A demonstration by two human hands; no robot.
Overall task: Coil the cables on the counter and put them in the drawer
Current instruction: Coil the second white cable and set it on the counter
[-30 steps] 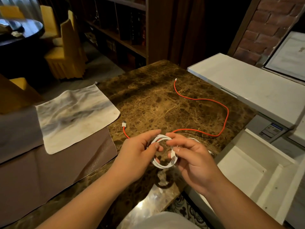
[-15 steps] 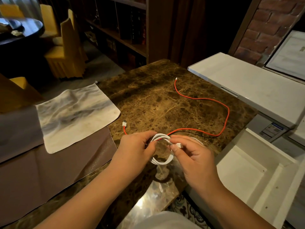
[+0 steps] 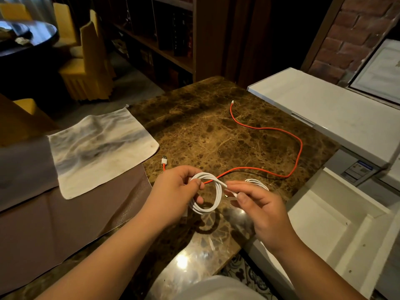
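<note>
1. The left hand (image 3: pixel 173 191) holds a white cable coil (image 3: pixel 213 195) above the near part of the marble table (image 3: pixel 205 131). Its grip is pressed together: thumb and fingers pinch the stacked loops at the coil's upper left edge.
2. The coil hangs as several round turns between the two hands, clear of the table surface; its shadow lies on the marble directly below.
3. The right hand (image 3: pixel 262 211) pinches the free end of the same white cable, with its connector (image 3: pixel 233 194) between thumb and forefinger, just beside the coil's right edge. The remaining fingers are loosely curled.
4. A second white coil (image 3: pixel 256 183) lies on the table just behind the right hand, partly hidden by the fingers.
5. A red cable (image 3: pixel 299 152) lies uncoiled on the table. One plug (image 3: pixel 232 102) rests at the far side; the line curves right, doubles back toward the hands and passes behind the held coil. Its other plug (image 3: pixel 164 159) lies near the left hand.
6. The open white drawer (image 3: pixel 337 221) stands at the right of the table, below its edge. No cable shows in the visible compartments.
7. A stained cloth (image 3: pixel 97 148) lies at the left, overlapping the table edge and a brown mat (image 3: pixel 54 224).
</note>
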